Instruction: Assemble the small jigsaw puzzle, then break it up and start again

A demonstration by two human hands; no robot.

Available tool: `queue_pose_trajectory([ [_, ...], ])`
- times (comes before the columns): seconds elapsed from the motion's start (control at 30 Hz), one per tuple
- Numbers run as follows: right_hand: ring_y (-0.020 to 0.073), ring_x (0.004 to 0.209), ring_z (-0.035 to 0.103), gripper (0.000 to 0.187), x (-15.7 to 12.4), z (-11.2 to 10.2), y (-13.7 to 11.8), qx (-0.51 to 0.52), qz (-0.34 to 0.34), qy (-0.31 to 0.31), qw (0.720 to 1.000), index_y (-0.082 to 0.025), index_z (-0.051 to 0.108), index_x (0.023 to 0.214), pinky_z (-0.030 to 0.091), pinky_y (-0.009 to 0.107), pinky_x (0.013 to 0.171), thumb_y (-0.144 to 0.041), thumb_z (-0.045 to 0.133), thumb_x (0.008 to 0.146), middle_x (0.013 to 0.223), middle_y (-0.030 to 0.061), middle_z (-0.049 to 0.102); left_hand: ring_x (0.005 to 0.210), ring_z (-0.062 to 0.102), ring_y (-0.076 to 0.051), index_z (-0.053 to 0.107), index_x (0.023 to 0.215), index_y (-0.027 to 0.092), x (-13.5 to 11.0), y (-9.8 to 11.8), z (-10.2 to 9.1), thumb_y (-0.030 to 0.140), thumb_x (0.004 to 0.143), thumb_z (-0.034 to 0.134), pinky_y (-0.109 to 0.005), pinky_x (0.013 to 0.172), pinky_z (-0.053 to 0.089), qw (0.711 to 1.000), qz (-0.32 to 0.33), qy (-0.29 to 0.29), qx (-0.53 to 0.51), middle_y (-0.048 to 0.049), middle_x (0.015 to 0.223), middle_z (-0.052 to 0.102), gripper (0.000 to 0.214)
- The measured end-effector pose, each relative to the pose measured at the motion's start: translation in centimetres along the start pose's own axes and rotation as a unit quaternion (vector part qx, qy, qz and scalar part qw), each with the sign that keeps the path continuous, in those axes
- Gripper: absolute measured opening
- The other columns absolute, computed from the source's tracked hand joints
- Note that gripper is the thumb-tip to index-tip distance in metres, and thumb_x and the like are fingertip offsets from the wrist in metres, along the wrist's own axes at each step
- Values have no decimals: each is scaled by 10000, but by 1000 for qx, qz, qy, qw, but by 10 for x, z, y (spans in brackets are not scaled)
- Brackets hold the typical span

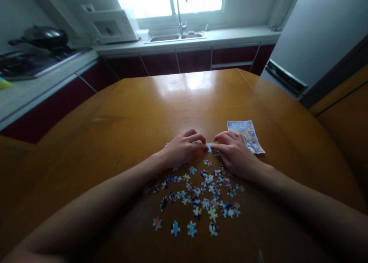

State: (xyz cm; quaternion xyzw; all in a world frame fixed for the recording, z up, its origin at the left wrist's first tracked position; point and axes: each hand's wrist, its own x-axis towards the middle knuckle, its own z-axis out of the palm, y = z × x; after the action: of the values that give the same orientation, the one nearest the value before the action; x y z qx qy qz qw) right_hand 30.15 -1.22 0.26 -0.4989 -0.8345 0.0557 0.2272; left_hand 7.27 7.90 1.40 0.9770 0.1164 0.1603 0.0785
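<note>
My left hand (186,146) and my right hand (234,152) meet over the far side of a pile of jigsaw pieces. Between their fingertips lie light blue joined-looking jigsaw puzzle pieces (211,146), low against the table. The left fingers are curled, with thumb and index at the left end of these pieces; the right fingers are bent in and press on the right end. The fingers partly hide the pieces. Many loose jigsaw pieces (211,188) spread across the table nearer to me. Beside my right hand is a printed picture sheet (253,138), partly covered by it.
The brown wooden table (138,110) has rounded corners. Beyond it runs a counter with a sink (165,38), a tap (178,10) and a white microwave (112,25). A lidded pan (43,37) stands on the stove at left. A fridge (313,37) is at right.
</note>
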Motion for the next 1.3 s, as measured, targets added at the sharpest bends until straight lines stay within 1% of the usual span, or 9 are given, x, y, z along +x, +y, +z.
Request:
queue_pose_trajectory([
  [0.17,272,1066,535,286,1,-3,-3,-3,-4,-6,1000,-243,695,1093,310,461,947,-134,515,900,1045,75,681,983,535,-192,653,1153,233,-1,0,2,28,891,480,-321,872,512,1000,0,15,-25,-40,1050,695,374],
  [0.3,273,1056,546,293,1,-4,-4,-3,2,6,1000,-233,679,1105,306,471,959,-123,514,889,1049,77,692,904,565,-177,632,1128,195,-2,-1,4,24,907,430,-277,763,523,996,-59,46,-45,-61,917,666,345],
  [0.37,273,1055,545,294,0,-4,-4,-2,-2,10,1000,-248,680,1091,300,472,959,-120,515,885,1044,70,695,918,566,-178,632,1103,195,-1,-1,3,16,896,433,-288,785,523,997,-51,41,-51,-60,939,674,338],
  [0.5,270,1051,536,275,0,-2,-2,-2,-11,9,1000,-265,698,1044,294,468,954,-126,514,894,1025,65,687,989,544,-188,649,1053,232,0,-2,1,-2,864,476,-326,886,502,999,0,10,-43,-27,1068,692,347],
  [0.77,271,1066,530,257,0,-2,-3,14,2,11,1000,-241,686,1046,299,459,964,-129,508,899,1018,66,689,1007,500,-204,646,1063,222,-1,0,3,-12,813,508,-335,906,489,1000,-19,8,-2,-47,1110,633,369],
  [0.9,256,1047,549,269,1,-5,-5,59,25,30,997,-220,653,1053,305,453,972,-90,489,883,1003,59,701,1009,493,-204,629,1068,213,-1,1,1,11,856,488,-335,908,478,1000,-9,4,12,-50,1112,637,325],
  [0.97,248,1031,558,263,2,-6,-6,84,34,51,995,-221,648,1020,321,444,961,-78,480,878,987,54,700,979,501,-196,623,1041,212,-1,1,-1,39,896,469,-339,890,473,999,-10,32,20,-51,1094,647,274],
  [1.1,239,1006,572,246,1,-9,-5,111,50,107,987,-220,647,952,356,427,926,-70,464,883,972,55,693,919,511,-182,610,978,211,-2,-2,-2,44,916,437,-347,856,472,992,-26,123,28,-45,1033,665,248],
  [1.3,242,983,575,225,0,-8,-2,105,57,114,986,-228,673,903,359,440,924,-91,497,877,942,51,692,909,531,-174,631,966,226,-3,-5,1,58,911,458,-352,839,468,990,-31,132,37,-31,1010,681,247],
])
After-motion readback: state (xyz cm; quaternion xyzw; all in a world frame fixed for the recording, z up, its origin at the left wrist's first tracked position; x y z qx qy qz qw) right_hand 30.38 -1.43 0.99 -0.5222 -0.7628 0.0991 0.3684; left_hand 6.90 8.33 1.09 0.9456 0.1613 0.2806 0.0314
